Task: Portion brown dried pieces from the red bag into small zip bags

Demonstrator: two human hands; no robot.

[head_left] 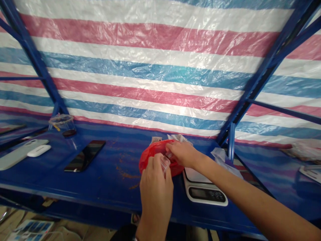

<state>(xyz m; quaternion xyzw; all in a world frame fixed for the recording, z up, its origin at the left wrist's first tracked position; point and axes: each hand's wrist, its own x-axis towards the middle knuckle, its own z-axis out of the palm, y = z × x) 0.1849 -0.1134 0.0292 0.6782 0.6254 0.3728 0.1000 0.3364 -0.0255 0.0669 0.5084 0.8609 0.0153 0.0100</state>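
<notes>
A red plastic bag stands open on the blue table. My left hand is closed at its near rim, with a small clear plastic bag between thumb and fingers. From the right, my right hand reaches over the red bag, fingers bent down into its mouth beside the clear bag. Those fingertips are partly hidden, so whether they grip the clear bag or something inside is unclear. Under my right forearm sits a white digital scale, its display too blurred to read.
A black phone, a white case, a pale phone and a clear tub lie to the left. Brown crumbs dot the blue table. Clear plastic lies right of the scale. Blue posts frame a striped sheet.
</notes>
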